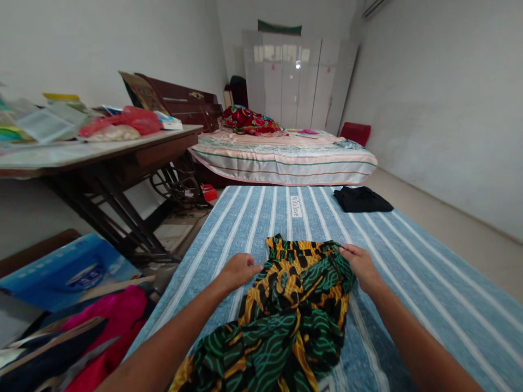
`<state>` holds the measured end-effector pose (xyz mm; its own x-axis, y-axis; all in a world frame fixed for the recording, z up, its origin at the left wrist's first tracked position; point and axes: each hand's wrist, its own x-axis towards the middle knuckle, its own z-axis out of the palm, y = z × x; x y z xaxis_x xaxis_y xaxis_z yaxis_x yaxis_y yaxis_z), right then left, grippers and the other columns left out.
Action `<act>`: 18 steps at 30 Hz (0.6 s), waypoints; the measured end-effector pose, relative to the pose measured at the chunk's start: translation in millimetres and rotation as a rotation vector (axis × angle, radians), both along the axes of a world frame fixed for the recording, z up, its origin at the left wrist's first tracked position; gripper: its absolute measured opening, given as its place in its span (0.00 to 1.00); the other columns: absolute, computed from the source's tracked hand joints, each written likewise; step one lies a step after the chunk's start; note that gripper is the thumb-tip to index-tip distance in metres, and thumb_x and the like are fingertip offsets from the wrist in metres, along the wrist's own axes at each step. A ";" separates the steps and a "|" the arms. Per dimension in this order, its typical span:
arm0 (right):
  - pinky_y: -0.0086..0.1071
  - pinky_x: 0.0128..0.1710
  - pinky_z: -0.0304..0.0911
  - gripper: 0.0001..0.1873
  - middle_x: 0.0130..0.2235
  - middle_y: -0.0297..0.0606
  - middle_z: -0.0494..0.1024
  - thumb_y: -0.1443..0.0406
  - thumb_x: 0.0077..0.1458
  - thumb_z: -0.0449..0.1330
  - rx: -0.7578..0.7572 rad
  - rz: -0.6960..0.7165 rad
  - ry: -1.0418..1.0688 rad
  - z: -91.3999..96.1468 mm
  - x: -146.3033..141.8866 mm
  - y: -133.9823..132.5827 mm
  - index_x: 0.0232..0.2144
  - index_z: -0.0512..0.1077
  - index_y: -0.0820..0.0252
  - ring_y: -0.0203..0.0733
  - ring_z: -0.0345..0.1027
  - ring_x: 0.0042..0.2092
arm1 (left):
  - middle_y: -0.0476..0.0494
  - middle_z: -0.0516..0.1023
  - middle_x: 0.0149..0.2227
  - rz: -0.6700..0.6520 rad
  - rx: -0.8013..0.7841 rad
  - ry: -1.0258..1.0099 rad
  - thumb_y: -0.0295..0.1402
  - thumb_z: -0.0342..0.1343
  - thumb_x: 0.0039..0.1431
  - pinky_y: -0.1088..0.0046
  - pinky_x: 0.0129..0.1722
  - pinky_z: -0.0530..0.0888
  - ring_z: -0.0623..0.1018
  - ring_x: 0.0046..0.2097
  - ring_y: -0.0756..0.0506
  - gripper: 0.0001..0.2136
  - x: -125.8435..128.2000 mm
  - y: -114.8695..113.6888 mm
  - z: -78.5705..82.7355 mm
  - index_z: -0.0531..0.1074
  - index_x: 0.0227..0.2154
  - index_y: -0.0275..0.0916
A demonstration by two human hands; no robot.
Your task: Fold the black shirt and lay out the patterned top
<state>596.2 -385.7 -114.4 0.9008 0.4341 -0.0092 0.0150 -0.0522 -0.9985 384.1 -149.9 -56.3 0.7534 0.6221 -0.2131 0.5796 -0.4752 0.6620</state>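
Black, green and yellow patterned pants (300, 296) with a gathered waistband lie rumpled on a blue-and-white striped bed cover (220, 239). My right hand (362, 265) pinches the right end of the waistband between thumb and fingers. On the other side, my left hand (241, 270) is closed, its fingertips at the left edge of the pants just below the waistband. The lower part of the pants spreads toward me and runs out of the frame at the bottom.
A folded black garment (363, 199) lies at the far right of the striped cover. To the left stands a sewing-machine table (159, 142) loaded with bags. Below it are a blue box (73, 272) and piled clothes (110, 321). Another bed (286, 163) stands beyond.
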 end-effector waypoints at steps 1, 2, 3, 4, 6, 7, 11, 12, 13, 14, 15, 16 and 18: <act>0.32 0.28 0.62 0.17 0.22 0.33 0.74 0.54 0.41 0.62 -0.039 0.001 -0.016 -5.6 -0.6 -2.4 0.27 0.75 0.63 0.41 0.68 0.26 | 0.50 0.68 0.17 -0.004 -0.005 0.028 0.40 0.56 0.43 0.77 0.22 0.62 0.70 0.24 0.49 0.11 -3.0 0.5 -5.2 0.69 0.18 0.36; 0.33 0.28 0.63 0.17 0.23 0.34 0.74 0.54 0.42 0.60 -0.079 -0.004 -0.036 -10.3 -0.8 -4.2 0.28 0.75 0.63 0.41 0.68 0.26 | 0.51 0.68 0.16 -0.002 -0.015 0.057 0.40 0.55 0.44 0.77 0.21 0.62 0.70 0.22 0.49 0.11 -4.8 0.6 -9.4 0.68 0.18 0.36; 0.33 0.29 0.63 0.18 0.23 0.34 0.75 0.54 0.43 0.59 -0.122 -0.016 -0.060 -13.8 -0.5 -5.3 0.30 0.75 0.63 0.42 0.69 0.27 | 0.51 0.68 0.15 0.004 -0.031 0.084 0.40 0.53 0.45 0.77 0.21 0.62 0.69 0.20 0.50 0.11 -5.6 0.2 -12.7 0.68 0.18 0.37; 0.34 0.29 0.63 0.19 0.24 0.35 0.75 0.54 0.44 0.58 -0.170 -0.034 -0.090 -16.3 0.1 -5.9 0.32 0.74 0.63 0.42 0.69 0.27 | 0.51 0.67 0.15 0.010 -0.049 0.108 0.40 0.52 0.46 0.77 0.20 0.61 0.68 0.19 0.50 0.11 -5.5 -0.7 -15.5 0.68 0.19 0.37; 0.36 0.30 0.63 0.20 0.24 0.36 0.74 0.55 0.44 0.57 -0.278 -0.082 -0.172 -17.8 1.0 -6.8 0.36 0.73 0.64 0.45 0.69 0.29 | 0.52 0.66 0.14 0.018 -0.086 0.139 0.40 0.51 0.47 0.77 0.18 0.61 0.67 0.17 0.50 0.12 -3.8 -4.0 -19.9 0.68 0.18 0.37; 0.37 0.32 0.62 0.20 0.26 0.37 0.74 0.57 0.45 0.57 -0.334 -0.110 -0.225 -16.9 0.6 -7.6 0.38 0.72 0.64 0.46 0.69 0.31 | 0.53 0.65 0.14 0.022 -0.103 0.143 0.40 0.51 0.47 0.77 0.18 0.60 0.66 0.17 0.51 0.11 -2.7 -6.2 -21.8 0.68 0.18 0.37; 0.42 0.44 0.56 0.16 0.37 0.44 0.73 0.59 0.48 0.55 -0.501 -0.177 -0.469 -7.5 -12.2 -13.1 0.39 0.71 0.60 0.51 0.65 0.43 | 0.54 0.63 0.14 0.047 -0.185 0.122 0.39 0.50 0.47 0.79 0.16 0.57 0.64 0.17 0.52 0.10 -0.4 -15.2 -27.8 0.67 0.20 0.38; 0.42 0.46 0.55 0.14 0.39 0.44 0.72 0.59 0.50 0.54 -0.521 -0.171 -0.517 -5.1 -17.8 -14.2 0.36 0.71 0.59 0.51 0.64 0.44 | 0.55 0.63 0.14 0.051 -0.207 0.113 0.39 0.50 0.46 0.79 0.16 0.56 0.63 0.17 0.52 0.09 -0.2 -17.0 -29.0 0.67 0.21 0.38; 0.42 0.47 0.54 0.12 0.39 0.44 0.71 0.58 0.50 0.54 -0.549 -0.153 -0.561 -3.3 -23.6 -14.6 0.32 0.71 0.59 0.51 0.63 0.45 | 0.55 0.63 0.14 0.051 -0.226 0.103 0.39 0.50 0.45 0.79 0.16 0.56 0.63 0.18 0.52 0.09 -0.2 -18.4 -29.9 0.66 0.21 0.38; 0.42 0.47 0.53 0.12 0.38 0.44 0.71 0.57 0.51 0.55 -0.592 -0.122 -0.604 -2.1 -29.3 -14.4 0.28 0.71 0.58 0.51 0.63 0.44 | 0.55 0.62 0.14 0.048 -0.241 0.092 0.38 0.51 0.44 0.79 0.16 0.55 0.63 0.18 0.52 0.09 -0.2 -19.6 -30.5 0.66 0.20 0.38; 0.41 0.46 0.54 0.13 0.36 0.44 0.70 0.56 0.51 0.55 -0.643 -0.083 -0.642 -1.8 -34.4 -13.6 0.25 0.70 0.58 0.51 0.63 0.43 | 0.56 0.61 0.14 0.043 -0.253 0.081 0.39 0.51 0.43 0.79 0.16 0.55 0.62 0.18 0.52 0.09 -0.2 -20.4 -30.8 0.65 0.19 0.38; 0.40 0.44 0.55 0.14 0.35 0.44 0.70 0.55 0.52 0.55 -0.694 -0.040 -0.674 -2.1 -38.7 -12.3 0.22 0.69 0.58 0.50 0.64 0.41 | 0.56 0.60 0.13 0.034 -0.263 0.073 0.40 0.51 0.43 0.78 0.17 0.54 0.61 0.18 0.53 0.10 -0.4 -20.9 -30.8 0.64 0.18 0.38; 0.38 0.41 0.56 0.14 0.33 0.43 0.70 0.58 0.52 0.56 -0.761 0.027 -0.710 -4.1 -44.0 -8.8 0.20 0.69 0.58 0.48 0.64 0.38 | 0.56 0.59 0.12 0.009 -0.281 0.067 0.43 0.51 0.42 0.78 0.17 0.54 0.59 0.17 0.53 0.12 -1.1 -20.9 -30.3 0.63 0.16 0.39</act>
